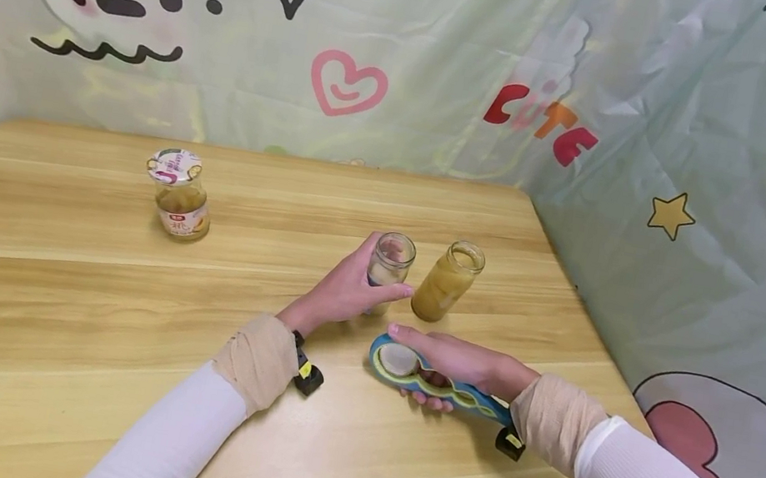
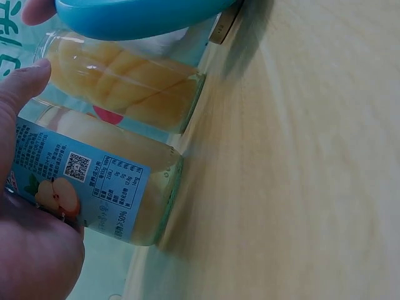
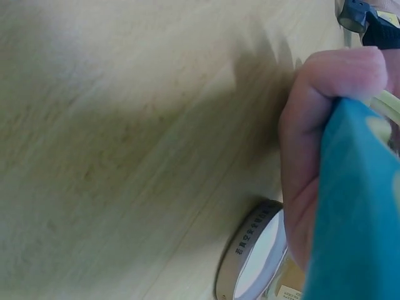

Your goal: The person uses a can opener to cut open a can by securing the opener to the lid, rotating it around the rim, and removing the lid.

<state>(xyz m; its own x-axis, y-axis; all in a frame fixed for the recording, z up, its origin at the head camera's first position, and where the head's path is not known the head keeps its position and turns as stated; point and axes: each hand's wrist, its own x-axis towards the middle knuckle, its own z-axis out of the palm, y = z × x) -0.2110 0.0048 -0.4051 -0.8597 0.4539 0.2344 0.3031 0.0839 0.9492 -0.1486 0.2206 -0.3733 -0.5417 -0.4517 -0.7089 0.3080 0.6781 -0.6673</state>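
My left hand holds a lidless glass jar, its thumb and fingers around the side. In the left wrist view that jar has a blue apple label and stands on the table. My right hand grips a blue and yellow-green multi-ring jar opener just in front of it. A metal lid lies on the table under the opener in the right wrist view; a pale disc shows through the opener's end ring in the head view. Beside the held jar stands another lidless jar of yellow fruit.
A fruit jar with its lid on stands at the back left of the wooden table. Printed cloth hangs along the back and right sides. The table's right edge lies beyond the yellow fruit jar.
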